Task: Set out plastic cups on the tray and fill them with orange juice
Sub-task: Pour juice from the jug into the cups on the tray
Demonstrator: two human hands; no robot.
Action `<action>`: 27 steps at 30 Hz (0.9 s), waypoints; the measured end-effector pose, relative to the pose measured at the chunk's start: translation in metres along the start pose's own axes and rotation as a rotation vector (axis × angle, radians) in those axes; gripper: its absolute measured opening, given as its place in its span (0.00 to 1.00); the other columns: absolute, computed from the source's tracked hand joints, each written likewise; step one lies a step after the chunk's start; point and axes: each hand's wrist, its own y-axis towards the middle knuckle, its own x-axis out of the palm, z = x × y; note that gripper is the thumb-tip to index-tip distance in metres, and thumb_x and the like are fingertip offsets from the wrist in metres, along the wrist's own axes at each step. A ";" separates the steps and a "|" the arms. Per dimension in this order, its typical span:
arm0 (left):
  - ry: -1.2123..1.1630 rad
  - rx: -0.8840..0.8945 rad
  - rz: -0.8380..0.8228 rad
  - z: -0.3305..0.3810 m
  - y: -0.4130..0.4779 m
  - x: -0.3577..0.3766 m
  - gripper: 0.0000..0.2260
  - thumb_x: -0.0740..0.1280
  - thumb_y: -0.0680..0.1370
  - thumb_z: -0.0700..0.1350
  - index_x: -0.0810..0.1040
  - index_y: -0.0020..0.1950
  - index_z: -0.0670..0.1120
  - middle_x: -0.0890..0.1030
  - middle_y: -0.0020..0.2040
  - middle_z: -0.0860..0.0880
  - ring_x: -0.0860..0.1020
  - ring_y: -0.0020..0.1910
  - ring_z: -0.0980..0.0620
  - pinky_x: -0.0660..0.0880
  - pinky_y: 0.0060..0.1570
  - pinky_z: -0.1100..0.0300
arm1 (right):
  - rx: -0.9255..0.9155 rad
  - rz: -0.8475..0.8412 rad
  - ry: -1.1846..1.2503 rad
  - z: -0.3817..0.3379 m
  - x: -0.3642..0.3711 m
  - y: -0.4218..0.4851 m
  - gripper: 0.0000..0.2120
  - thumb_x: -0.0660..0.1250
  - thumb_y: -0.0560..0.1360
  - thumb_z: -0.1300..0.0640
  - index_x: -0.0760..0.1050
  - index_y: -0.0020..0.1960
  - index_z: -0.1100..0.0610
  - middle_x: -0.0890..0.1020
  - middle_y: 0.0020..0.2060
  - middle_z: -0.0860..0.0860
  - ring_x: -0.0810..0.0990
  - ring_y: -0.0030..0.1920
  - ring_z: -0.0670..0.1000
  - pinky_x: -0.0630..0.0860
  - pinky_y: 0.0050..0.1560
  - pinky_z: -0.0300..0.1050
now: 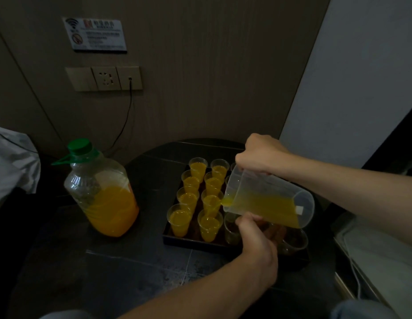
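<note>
My right hand (pixel 262 157) is clenched over the top rim and handle side of the clear measuring jug (pixel 269 201), carrying its weight from above. My left hand (pixel 258 240) comes up beneath it, thumb against the jug's lower edge. Its fingers are hidden behind the hand, so I cannot tell whether they brace the jug or grasp an empty cup. The jug lies tipped almost flat, its long axis running left to right, spout to the left and base to the right. A thin stream of orange juice (pixel 215 207) falls from the spout into what I judge is the near cup (pixel 209 223) of the second column. The two left columns of cups on the dark tray (pixel 200 244) look filled. The empty cups (pixel 294 240) sit to the right, under the jug's body and just beside my left hand. So the next pour turns on bringing the spout rightward, back toward my own hands, while levelling it to avoid dribbling across the tray. The big bottle (pixel 104 192) of juice stands well apart on the left of the table (pixel 131 261).
</note>
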 end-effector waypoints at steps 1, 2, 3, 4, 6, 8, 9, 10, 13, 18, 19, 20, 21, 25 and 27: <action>0.003 0.007 -0.005 0.000 0.001 -0.001 0.18 0.60 0.80 0.44 0.73 0.69 0.43 0.79 0.62 0.35 0.80 0.59 0.36 0.75 0.66 0.39 | 0.001 -0.001 0.000 0.000 0.000 0.000 0.12 0.69 0.76 0.54 0.75 0.36 0.57 0.75 0.27 0.51 0.76 0.29 0.51 0.72 0.33 0.43; 0.002 0.011 -0.009 0.000 0.001 -0.001 0.19 0.60 0.79 0.44 0.72 0.70 0.43 0.79 0.62 0.36 0.80 0.59 0.36 0.75 0.64 0.39 | 0.002 -0.001 -0.001 0.000 0.000 0.000 0.11 0.69 0.76 0.54 0.76 0.37 0.57 0.75 0.27 0.51 0.76 0.30 0.51 0.72 0.33 0.43; 0.005 0.013 -0.009 -0.001 0.002 -0.001 0.20 0.61 0.78 0.44 0.72 0.71 0.44 0.79 0.62 0.36 0.80 0.59 0.36 0.76 0.64 0.39 | 0.002 -0.002 0.000 0.000 0.000 0.000 0.11 0.69 0.76 0.54 0.76 0.37 0.57 0.75 0.28 0.51 0.76 0.30 0.51 0.72 0.32 0.43; 0.006 0.013 -0.013 -0.001 0.001 -0.001 0.20 0.61 0.78 0.44 0.72 0.71 0.44 0.79 0.62 0.36 0.80 0.59 0.36 0.76 0.64 0.39 | 0.002 -0.002 0.002 0.000 0.001 -0.001 0.10 0.68 0.76 0.54 0.75 0.37 0.57 0.75 0.28 0.51 0.76 0.30 0.51 0.71 0.32 0.43; 0.012 0.002 -0.016 -0.001 0.000 -0.002 0.19 0.60 0.79 0.44 0.73 0.70 0.43 0.80 0.61 0.36 0.81 0.59 0.36 0.76 0.64 0.39 | 0.001 -0.004 0.008 0.001 0.001 -0.001 0.10 0.67 0.76 0.55 0.75 0.37 0.57 0.75 0.29 0.51 0.76 0.30 0.51 0.71 0.32 0.42; 0.008 0.003 -0.020 -0.001 -0.001 -0.002 0.19 0.60 0.79 0.44 0.73 0.70 0.44 0.80 0.61 0.36 0.81 0.58 0.36 0.76 0.65 0.39 | 0.005 -0.009 0.015 0.001 0.001 -0.002 0.10 0.67 0.76 0.55 0.75 0.38 0.57 0.75 0.29 0.51 0.76 0.31 0.51 0.71 0.32 0.42; 0.009 0.006 -0.021 0.000 -0.002 -0.002 0.19 0.60 0.79 0.44 0.73 0.70 0.44 0.80 0.61 0.36 0.81 0.59 0.36 0.76 0.65 0.39 | 0.007 -0.010 0.017 0.002 0.001 -0.002 0.10 0.67 0.76 0.54 0.75 0.38 0.57 0.75 0.29 0.51 0.76 0.31 0.51 0.71 0.32 0.42; 0.013 0.007 -0.022 0.000 -0.003 -0.003 0.18 0.60 0.79 0.43 0.73 0.69 0.44 0.79 0.61 0.35 0.80 0.59 0.35 0.75 0.65 0.38 | 0.010 -0.010 0.020 0.003 0.001 -0.002 0.11 0.68 0.76 0.54 0.75 0.38 0.57 0.75 0.29 0.51 0.76 0.30 0.51 0.71 0.32 0.42; 0.041 0.003 -0.034 0.002 -0.006 -0.006 0.17 0.60 0.79 0.43 0.75 0.68 0.43 0.80 0.60 0.36 0.80 0.59 0.35 0.75 0.65 0.38 | 0.026 -0.008 0.051 0.006 0.003 -0.002 0.11 0.68 0.76 0.54 0.76 0.37 0.57 0.75 0.28 0.51 0.75 0.30 0.50 0.70 0.31 0.42; 0.066 -0.030 -0.037 0.007 -0.012 -0.012 0.16 0.57 0.81 0.43 0.75 0.66 0.42 0.81 0.58 0.36 0.80 0.59 0.35 0.73 0.67 0.38 | 0.069 -0.013 0.122 0.014 0.004 -0.003 0.09 0.67 0.76 0.54 0.77 0.39 0.57 0.76 0.30 0.51 0.77 0.32 0.50 0.68 0.30 0.41; 0.068 -0.032 -0.037 0.008 -0.014 -0.012 0.16 0.57 0.81 0.43 0.75 0.66 0.42 0.81 0.58 0.37 0.80 0.59 0.35 0.73 0.67 0.38 | 0.079 -0.017 0.143 0.016 0.004 -0.004 0.09 0.68 0.76 0.53 0.78 0.40 0.57 0.77 0.31 0.51 0.77 0.32 0.50 0.69 0.30 0.41; 0.076 -0.030 -0.034 0.010 -0.016 -0.012 0.16 0.57 0.81 0.43 0.75 0.67 0.43 0.81 0.59 0.37 0.80 0.59 0.35 0.74 0.66 0.38 | 0.091 -0.021 0.168 0.018 0.005 -0.005 0.09 0.69 0.76 0.53 0.78 0.40 0.57 0.77 0.31 0.51 0.78 0.33 0.50 0.69 0.30 0.41; 0.089 -0.033 -0.027 0.011 -0.018 -0.013 0.17 0.57 0.80 0.42 0.75 0.67 0.43 0.81 0.59 0.37 0.80 0.58 0.35 0.75 0.65 0.38 | 0.103 -0.026 0.191 0.021 0.004 -0.006 0.09 0.69 0.76 0.53 0.78 0.40 0.57 0.77 0.31 0.51 0.77 0.33 0.50 0.69 0.30 0.41; 0.127 -0.021 -0.003 0.022 -0.028 -0.013 0.16 0.58 0.79 0.41 0.75 0.65 0.42 0.80 0.62 0.36 0.80 0.59 0.34 0.75 0.65 0.37 | 0.142 -0.029 0.261 0.026 0.000 -0.010 0.10 0.70 0.77 0.52 0.79 0.41 0.57 0.76 0.31 0.51 0.75 0.31 0.50 0.68 0.30 0.42; 0.169 -0.011 0.009 0.030 -0.033 -0.010 0.18 0.58 0.78 0.41 0.73 0.68 0.43 0.80 0.62 0.36 0.81 0.59 0.34 0.77 0.63 0.37 | 0.152 -0.034 0.303 0.026 -0.005 -0.011 0.11 0.70 0.76 0.53 0.77 0.38 0.57 0.75 0.30 0.51 0.74 0.31 0.50 0.67 0.30 0.43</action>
